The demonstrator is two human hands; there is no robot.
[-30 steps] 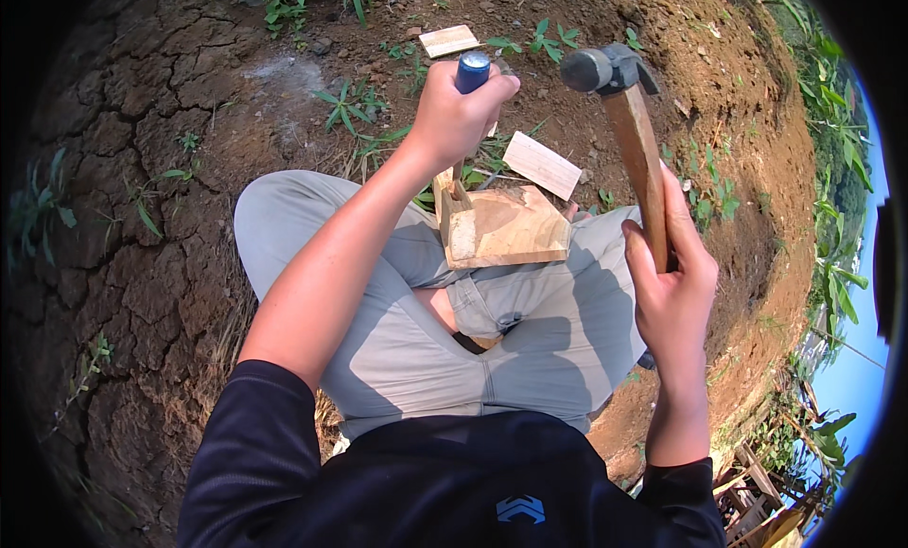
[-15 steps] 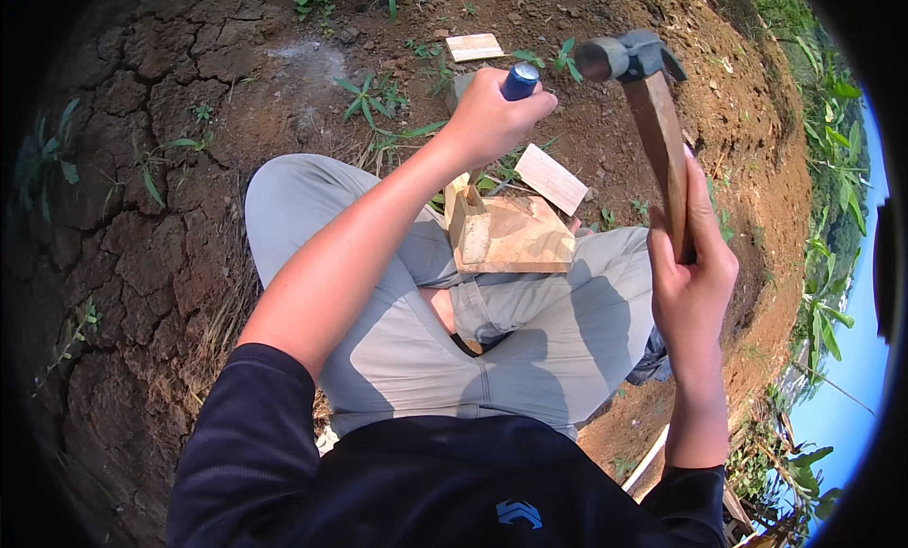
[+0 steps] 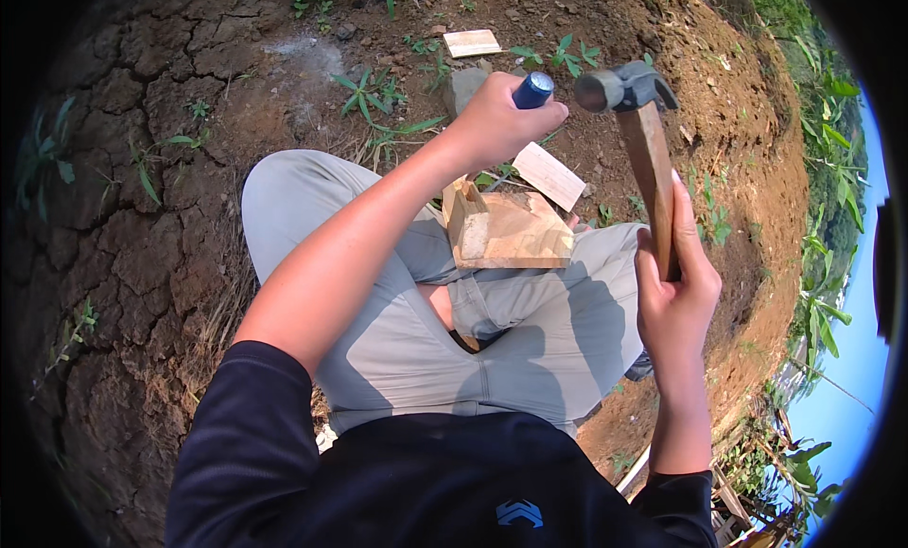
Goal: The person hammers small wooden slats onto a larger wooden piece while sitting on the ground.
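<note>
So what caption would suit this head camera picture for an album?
Seated on cracked earth, left hand gripping a blue-handled tool over a wooden block, right hand holding a hammer raised.

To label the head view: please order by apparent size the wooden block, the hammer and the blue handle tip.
1. hammer
2. wooden block, similar extent; nearness makes this unsure
3. blue handle tip

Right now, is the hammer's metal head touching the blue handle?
Apart. The head view shows soil between the hammer head and the blue handle in the left hand.

No packages, labels, signs or screens appear, seemingly.
</note>
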